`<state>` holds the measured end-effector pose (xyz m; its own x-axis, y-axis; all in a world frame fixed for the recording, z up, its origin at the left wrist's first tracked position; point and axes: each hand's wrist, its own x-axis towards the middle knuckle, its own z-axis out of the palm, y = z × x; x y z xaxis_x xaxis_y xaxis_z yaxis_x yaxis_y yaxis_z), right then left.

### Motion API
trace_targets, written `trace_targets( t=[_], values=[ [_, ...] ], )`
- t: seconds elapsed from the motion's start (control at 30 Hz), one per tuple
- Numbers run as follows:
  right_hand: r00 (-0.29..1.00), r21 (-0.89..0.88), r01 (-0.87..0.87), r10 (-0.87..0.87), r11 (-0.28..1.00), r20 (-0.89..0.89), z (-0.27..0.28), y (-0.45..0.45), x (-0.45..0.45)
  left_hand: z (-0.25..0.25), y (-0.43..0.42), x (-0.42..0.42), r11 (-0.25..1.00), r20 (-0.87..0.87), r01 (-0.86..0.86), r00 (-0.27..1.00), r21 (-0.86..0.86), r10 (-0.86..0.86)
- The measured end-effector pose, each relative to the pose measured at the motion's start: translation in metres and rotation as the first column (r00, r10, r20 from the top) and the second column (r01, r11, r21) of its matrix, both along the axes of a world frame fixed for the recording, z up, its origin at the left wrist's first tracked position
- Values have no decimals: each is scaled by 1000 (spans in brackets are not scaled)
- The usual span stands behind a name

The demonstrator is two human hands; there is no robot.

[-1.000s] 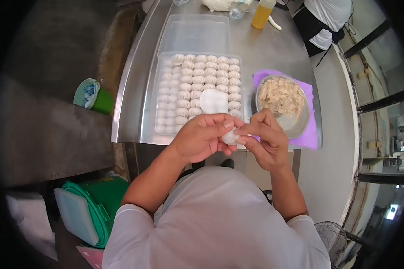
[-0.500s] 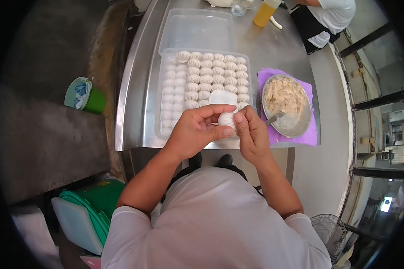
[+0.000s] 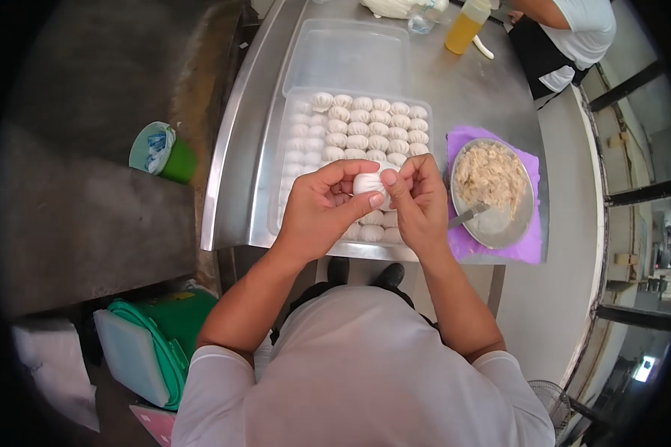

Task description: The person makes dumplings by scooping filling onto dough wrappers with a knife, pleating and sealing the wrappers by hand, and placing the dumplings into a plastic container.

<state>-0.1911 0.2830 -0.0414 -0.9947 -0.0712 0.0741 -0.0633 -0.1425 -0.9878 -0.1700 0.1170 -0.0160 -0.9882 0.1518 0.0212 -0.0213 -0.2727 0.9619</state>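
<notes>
Both hands' dumpling nr tbl edge

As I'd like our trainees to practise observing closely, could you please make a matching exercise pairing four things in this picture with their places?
Things:
1. Single dumpling
2. Metal bowl
3. Bottle of yellow liquid
4. Small green bin

Places:
A. Toward the far end of the table
B. On the purple sheet
C. Left of the table
D. Between the left hand and the right hand

Pairs: 1-D, 2-B, 3-A, 4-C
</notes>
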Motion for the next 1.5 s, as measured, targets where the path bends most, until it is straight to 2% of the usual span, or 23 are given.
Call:
trace_targets(
  t=[0.1,0.23,0.3,0.33,0.4,0.47,0.5,0.53,0.57,0.6,0.63,0.7,0.73,0.8,0.87,0.93,1.0,1.1,1.33,1.43,1.5],
  values=[
    [988,228,28,7,973,-154,-2,-3,-10,-2,-3,-4,999,-3,-36,999,-27,36],
    [979,231,-79,120,970,-167,-3,-11,-20,2,-10,-9,999,3,-49,999,-3,49],
    [978,60,-206,207,977,-5,2,-16,-22,6,-16,-13,997,-9,-67,998,-37,67],
    [977,56,-214,215,975,-6,0,-19,-26,7,-21,-16,994,-23,-80,997,-69,79],
    [952,-26,-286,287,958,107,-5,-25,-41,2,-36,-25,986,-26,-114,993,-124,112],
    [957,32,-283,281,959,67,-2,-30,-60,5,-57,-38,974,-29,-146,989,-175,143],
    [964,93,-267,265,959,28,-1,-32,-72,11,-70,-46,889,-89,-202,979,-412,181],
    [962,93,-273,272,957,28,-1,-35,-86,16,-81,-55,745,-155,-252,968,-618,199],
    [963,385,-158,228,909,-143,-2,-38,-103,19,-90,-65,744,-155,-256,967,-617,204],
    [921,618,15,229,786,-314,-5,-44,-118,22,-99,-75,626,-247,-301,953,-719,174],
    [920,618,10,234,786,-313,-9,-53,-134,24,-107,-86,491,-331,-350,935,-798,128],
    [870,730,69,317,680,-377,-18,-72,-160,19,-115,-108,436,-332,-330,940,-838,74],
    [870,730,63,321,680,-374,-22,-80,-166,13,-117,-119,381,-327,-306,945,-872,12],
    [853,831,131,366,541,-373,-31,-94,-175,-2,-117,-140,368,-340,-299,939,-881,-51],
    [841,852,166,381,496,-385,-47,-100,-185,-17,-114,-156,295,-374,-314,911,-903,-175],
    [828,869,204,394,451,-398,-50,-102,-188,-25,-111,-166,265,-347,-295,922,-918,-174],
    [843,894,193,398,405,-362,-51,-99,-190,-34,-110,-176,76,-264,-254,939,-964,-219],
    [842,889,209,387,408,-376,-51,-95,-189,-46,-116,-184,44,-292,-292,908,-955,-301],
    [840,863,207,368,461,-398,-57,-94,-187,-56,-110,-188,45,-292,-293,903,-955,-314],
    [850,854,196,350,482,-393,-52,-92,-185,-57,-108,-187,108,-297,-278,917,-955,-266],
    [873,788,178,274,589,-403,-44,-80,-183,-57,-110,-183,182,-329,-289,910,-940,-254]
  ],
)
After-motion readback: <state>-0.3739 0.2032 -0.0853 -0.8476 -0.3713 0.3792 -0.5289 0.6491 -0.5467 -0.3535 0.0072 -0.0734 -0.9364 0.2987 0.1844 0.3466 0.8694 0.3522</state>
